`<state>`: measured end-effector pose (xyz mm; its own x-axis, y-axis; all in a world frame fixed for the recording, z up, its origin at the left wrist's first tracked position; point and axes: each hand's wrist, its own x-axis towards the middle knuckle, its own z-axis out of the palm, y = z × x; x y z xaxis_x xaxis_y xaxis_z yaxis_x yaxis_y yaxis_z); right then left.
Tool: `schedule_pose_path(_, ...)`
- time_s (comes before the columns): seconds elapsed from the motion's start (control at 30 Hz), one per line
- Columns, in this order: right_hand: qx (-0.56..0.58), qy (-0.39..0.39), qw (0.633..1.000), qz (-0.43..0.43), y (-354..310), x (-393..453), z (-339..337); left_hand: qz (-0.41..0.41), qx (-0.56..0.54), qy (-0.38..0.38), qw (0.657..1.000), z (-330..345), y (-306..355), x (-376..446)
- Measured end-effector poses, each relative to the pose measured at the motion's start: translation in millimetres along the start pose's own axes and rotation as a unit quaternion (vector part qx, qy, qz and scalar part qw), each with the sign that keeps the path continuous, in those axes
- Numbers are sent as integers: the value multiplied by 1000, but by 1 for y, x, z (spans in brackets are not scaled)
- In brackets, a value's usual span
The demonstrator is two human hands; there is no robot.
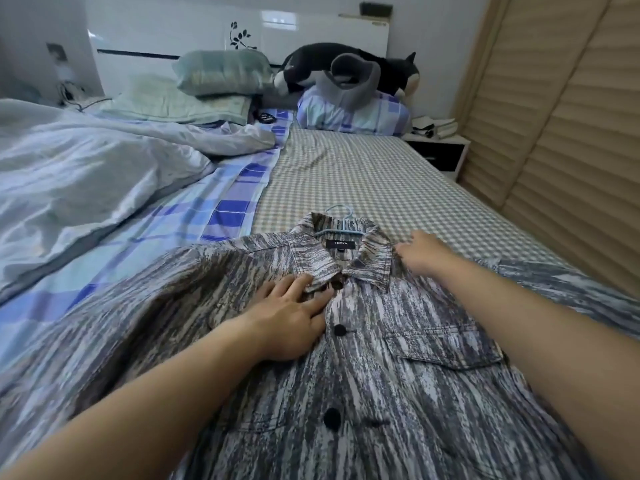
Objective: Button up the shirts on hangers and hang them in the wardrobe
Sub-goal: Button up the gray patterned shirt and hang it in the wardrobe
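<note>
A grey streaked shirt [363, 341] lies face up on the bed [363, 174], spread from the centre of the view down to 6 o'clock, its collar toward 12 o'clock. A pale blue hanger [341, 225] sits inside the neck, its hook poking out past the collar onto the checked sheet. Two dark buttons [340, 330] show down the front, which lies closed, and a flap pocket [446, 344] sits at 3 o'clock of them.

The left hand [294, 317] lies flat on the shirt just at 9 o'clock of the front opening, fingers straight and spread, fingertips touching the cloth below the collar. The right hand [424, 252] is at 1 o'clock of it, on the shoulder of the shirt beside the collar tip; its fingers bend onto the cloth, but I cannot tell whether they pinch it or only press it.

At 9 to 10 o'clock a crumpled pale quilt [86, 168] covers a blue plaid sheet [221, 209]. At 12 o'clock are green pillows [221, 72], a plaid pillow [353, 114] and a black and white plush toy [349, 69] against the white headboard [207, 29]. A slatted beige wardrobe door [561, 133] runs along 2 to 3 o'clock, with a small bedside cabinet [438, 150] beside it
</note>
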<state>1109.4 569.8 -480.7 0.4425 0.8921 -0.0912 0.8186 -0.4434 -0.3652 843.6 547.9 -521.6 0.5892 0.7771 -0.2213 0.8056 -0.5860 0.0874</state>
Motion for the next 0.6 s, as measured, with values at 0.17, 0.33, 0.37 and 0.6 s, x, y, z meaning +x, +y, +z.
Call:
schedule_pose_path(0.17,-175,28,984,-23,12,22,18,-5,-21,51,998,7,-2,-1)
schedule_pose_path(0.33,-182,195,961,-71,6,59,-1,-5,-49,137,989,-3,3,-27)
schedule_pose_path(0.37,-188,199,959,-73,8,73,-8,3,-39,131,991,-3,3,-35)
schedule_pose_path(0.6,-206,28,978,12,26,78,34,-50,-3,33,998,33,0,-49)
